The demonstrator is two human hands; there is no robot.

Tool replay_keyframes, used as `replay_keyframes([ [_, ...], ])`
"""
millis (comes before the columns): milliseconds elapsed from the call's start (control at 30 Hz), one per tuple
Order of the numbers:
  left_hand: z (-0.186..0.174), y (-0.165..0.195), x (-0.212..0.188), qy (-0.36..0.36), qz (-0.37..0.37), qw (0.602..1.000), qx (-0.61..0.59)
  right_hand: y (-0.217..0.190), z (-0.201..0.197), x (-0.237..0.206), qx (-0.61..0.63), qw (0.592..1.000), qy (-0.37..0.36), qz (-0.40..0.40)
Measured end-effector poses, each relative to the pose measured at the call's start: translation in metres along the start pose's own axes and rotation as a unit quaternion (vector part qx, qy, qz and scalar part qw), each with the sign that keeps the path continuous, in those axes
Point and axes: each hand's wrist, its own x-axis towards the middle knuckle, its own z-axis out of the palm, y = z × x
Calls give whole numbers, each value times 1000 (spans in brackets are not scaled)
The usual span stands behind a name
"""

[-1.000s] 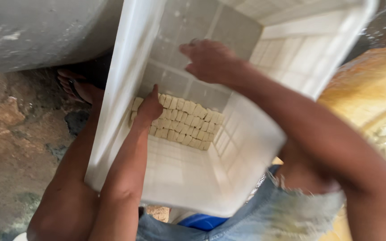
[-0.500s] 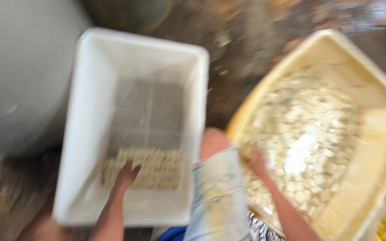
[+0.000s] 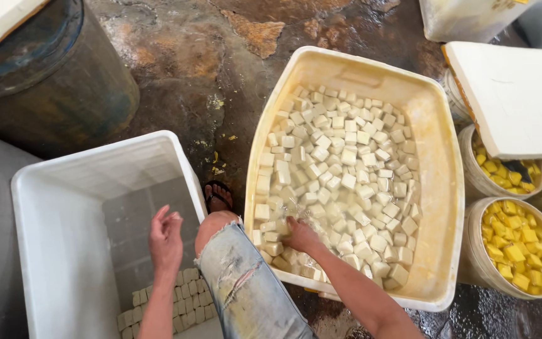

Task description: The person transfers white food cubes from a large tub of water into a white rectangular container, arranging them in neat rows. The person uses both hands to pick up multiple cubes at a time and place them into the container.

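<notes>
Right hand point(image 3: 300, 235) reaches down into the yellowed tub point(image 3: 437, 188), fingers curled among pale cubes point(image 3: 340, 176) floating in liquid; whether it grips one, I cannot tell. Left hand point(image 3: 165, 242) hovers relaxed and empty, palm inward, inside the white crate point(image 3: 64, 213), above cubes laid in tight rows point(image 3: 164, 307) on its floor, presumably packed to save space.

Seen from above, the right hand point(image 3: 300, 236) dips among pale tofu cubes point(image 3: 340, 182) soaking in a wide cream plastic tub point(image 3: 437, 188), while the left hand point(image 3: 165, 240) hovers open over a white plastic crate point(image 3: 64, 207) with neat cube rows point(image 3: 177, 304) lining its bottom.
</notes>
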Motion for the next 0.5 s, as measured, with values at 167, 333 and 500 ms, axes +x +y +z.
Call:
replay_keyframes([
  [167, 23, 26, -16, -33, 30, 997, -61, -10, -12, -10, -28, 998, 33, -53],
  [333, 3, -4, -33, -31, 7, 997, -68, -11, -6, 9, -5, 994, 26, -107],
  [500, -52, -38, -61, -14, -70, 995, -66, 2, -17, 20, 242, 970, -11, 10],
])
